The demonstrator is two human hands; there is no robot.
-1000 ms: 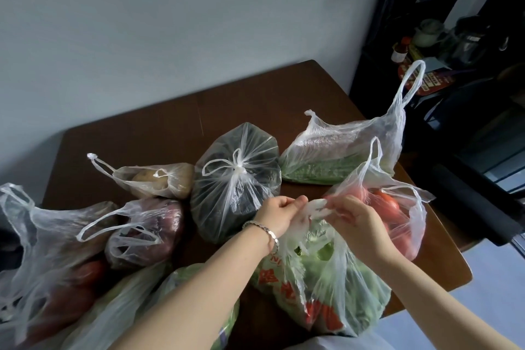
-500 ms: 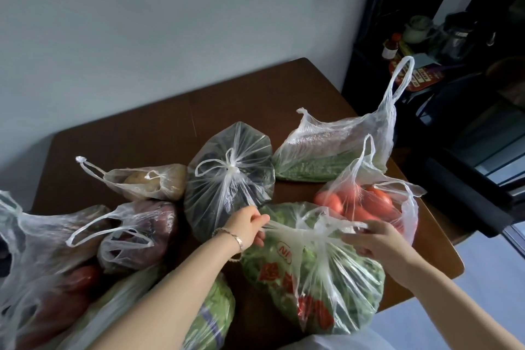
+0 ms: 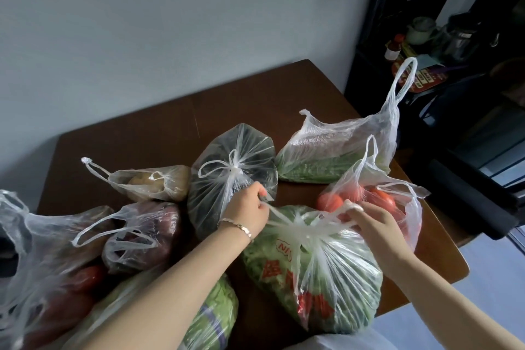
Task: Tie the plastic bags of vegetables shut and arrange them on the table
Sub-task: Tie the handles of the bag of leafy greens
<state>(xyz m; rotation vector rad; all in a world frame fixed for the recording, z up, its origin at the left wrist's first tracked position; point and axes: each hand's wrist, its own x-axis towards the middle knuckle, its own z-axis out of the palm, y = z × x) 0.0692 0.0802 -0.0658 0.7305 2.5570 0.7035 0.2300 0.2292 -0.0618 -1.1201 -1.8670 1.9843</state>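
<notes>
Fingers of left hand [image 3: 250, 213] pinched on one handle of the greens bag [image 3: 315, 273], w/ a bracelet [image 3: 235, 228] on that wrist. Knot [image 3: 298, 229] sits between both hands, handles pulled outward. Right hand [image 3: 375, 226] fingers clamped on the other handle. Bag lies at table [image 3: 255, 99] front edge, just beside the tomato bag [image 3: 377, 196].

Just the one cam, strapped to my head, looking forward and down at the bench [image 3: 227, 111] from close up. Wide lens, so my forearms come in from 6 o'clock, wall fills 12, and a dark shelf [image 3: 426, 37] sits off at 2.
</notes>
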